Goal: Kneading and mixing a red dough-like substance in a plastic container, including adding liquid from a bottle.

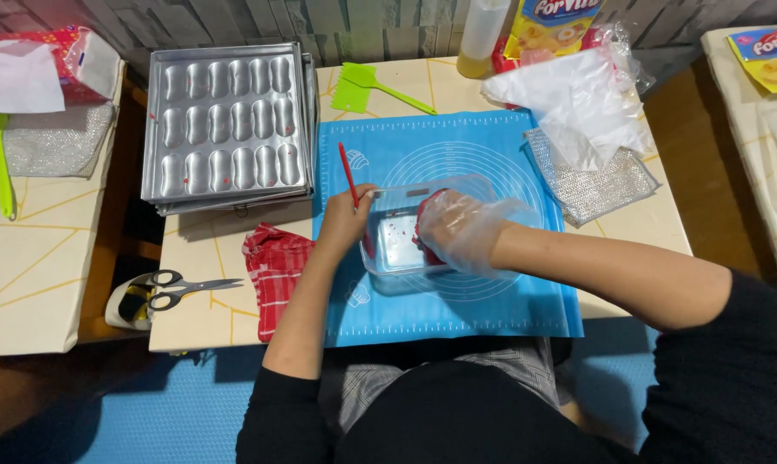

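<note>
2 hands (345, 219) (457, 228) at clear tub (397, 249): left gripping red stick (348, 174), gloved right clutching red dough (429, 225).

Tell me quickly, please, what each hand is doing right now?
Left hand: closed on a thin red stick, at the clear container rim.
Right hand: in a plastic glove, closed on red dough inside the container.

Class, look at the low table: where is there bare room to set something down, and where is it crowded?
Free: the blue mat strip in front of the clear container, and the tabletop between baking tray, scissors and red checked cloth. Crowded: the mat's middle, where both hands work, and the far right corner with plastic bags and silver mesh cloth.
</note>
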